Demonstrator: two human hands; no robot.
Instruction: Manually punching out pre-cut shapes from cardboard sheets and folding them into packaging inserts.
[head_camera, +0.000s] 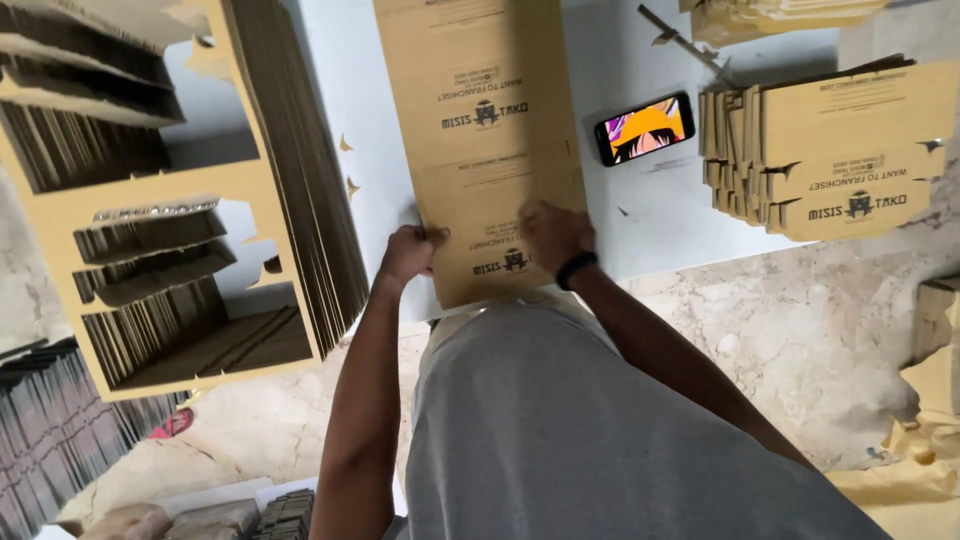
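A long flat sheet of brown printed cardboard (480, 110) lies on a white table (640, 200), running away from me. My left hand (408, 252) grips its near left edge with the fingers curled over it. My right hand (553, 235), with a black band on the wrist, presses down on the near end of the same sheet. The sheet's near end hangs just over the table edge toward my grey shirt.
A tall stack of die-cut cardboard sheets (200, 200) with cut-out windows stands at the left. A pile of folded printed cartons (830, 150) sits at the right. A phone (645, 128) with a lit screen lies between them. Cardboard scraps (920, 470) litter the marble floor.
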